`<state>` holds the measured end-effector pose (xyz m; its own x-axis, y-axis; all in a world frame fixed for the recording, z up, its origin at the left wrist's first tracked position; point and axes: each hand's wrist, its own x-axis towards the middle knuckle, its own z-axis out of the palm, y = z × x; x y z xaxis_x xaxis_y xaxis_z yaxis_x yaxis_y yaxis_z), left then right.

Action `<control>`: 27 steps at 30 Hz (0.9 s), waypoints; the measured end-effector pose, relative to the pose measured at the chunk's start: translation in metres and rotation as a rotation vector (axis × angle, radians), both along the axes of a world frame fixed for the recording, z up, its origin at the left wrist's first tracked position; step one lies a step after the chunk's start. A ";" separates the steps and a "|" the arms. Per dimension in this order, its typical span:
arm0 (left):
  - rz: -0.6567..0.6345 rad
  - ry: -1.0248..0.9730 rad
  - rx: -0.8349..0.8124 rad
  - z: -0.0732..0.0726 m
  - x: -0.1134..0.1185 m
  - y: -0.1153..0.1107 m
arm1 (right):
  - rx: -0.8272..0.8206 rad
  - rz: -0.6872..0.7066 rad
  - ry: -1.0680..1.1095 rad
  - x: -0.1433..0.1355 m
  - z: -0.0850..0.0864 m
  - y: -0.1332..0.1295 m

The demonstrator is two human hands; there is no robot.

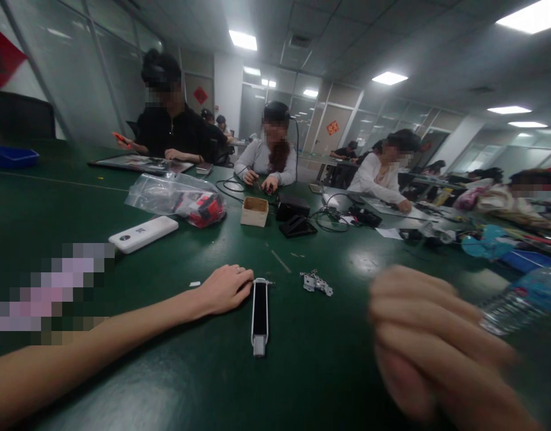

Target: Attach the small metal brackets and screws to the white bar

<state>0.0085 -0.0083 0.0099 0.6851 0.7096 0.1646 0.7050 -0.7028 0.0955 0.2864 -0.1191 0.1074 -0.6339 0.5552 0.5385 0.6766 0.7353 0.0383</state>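
My left hand [228, 287] rests on the green table with its fingers curled together, beside the upper end of a black and white elongated device [260, 311]. Whether anything is under those fingers is hidden. The device lies lengthwise, its pale end towards me. Right of it is a small silver metal part with a chain [317, 283]. Large and blurred at the right, my right hand [428, 341] is raised near the camera with its fingers folded in; what it holds, if anything, cannot be made out.
A white power bank [143, 234], a plastic bag with red items [199, 206] and a small open box [254, 212] lie farther back. Black cables and devices [297, 218] are beyond. A clear bottle [522, 299] is at right. People sit across the table.
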 end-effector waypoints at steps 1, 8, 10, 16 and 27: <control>-0.002 0.003 0.005 0.000 0.000 0.000 | -0.036 0.010 -0.041 -0.003 0.003 0.021; 0.003 0.020 -0.009 0.001 0.001 0.000 | -0.632 -0.384 -0.434 0.021 -0.021 0.123; -0.001 0.023 -0.012 0.002 0.001 0.000 | -0.672 -0.370 -0.438 0.029 -0.034 0.132; -0.007 0.038 -0.022 0.003 0.002 0.001 | -0.645 -0.328 -0.393 0.040 -0.047 0.139; -0.001 0.038 -0.014 0.000 0.001 0.002 | -0.689 -0.314 -0.338 0.057 -0.071 0.165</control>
<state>0.0097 -0.0062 0.0103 0.6911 0.7112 0.1287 0.7079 -0.7020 0.0781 0.3437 0.0459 0.0361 -0.4612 0.8691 -0.1785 0.8871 0.4474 -0.1135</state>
